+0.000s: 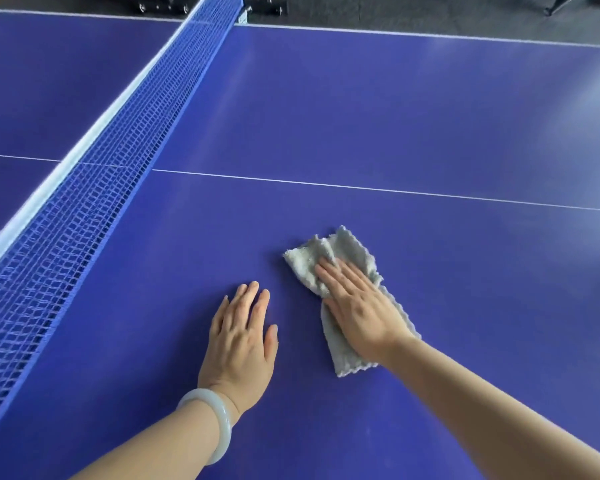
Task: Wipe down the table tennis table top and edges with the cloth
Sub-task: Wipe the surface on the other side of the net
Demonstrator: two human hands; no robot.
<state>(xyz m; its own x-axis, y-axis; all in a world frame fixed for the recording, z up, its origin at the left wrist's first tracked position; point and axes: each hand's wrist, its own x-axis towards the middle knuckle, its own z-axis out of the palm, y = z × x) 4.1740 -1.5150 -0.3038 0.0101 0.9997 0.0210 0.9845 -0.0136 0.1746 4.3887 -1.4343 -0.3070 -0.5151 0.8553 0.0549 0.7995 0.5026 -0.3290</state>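
The blue table tennis table top [378,109] fills the view, crossed by a thin white centre line. A crumpled grey cloth [340,251] lies on it, near the middle of the near half. My right hand [359,306] presses flat on the cloth with straight fingers, covering its middle. My left hand [241,336] rests flat on the bare table just left of the cloth, fingers straight, with a pale bangle on the wrist. Both hands lie on the right side of the net.
A blue net [94,188] with a white top band runs diagonally from the lower left to the top centre. The table's far edge [430,34] has a white line; dark floor lies beyond, with black wheeled gear near the net post [243,15].
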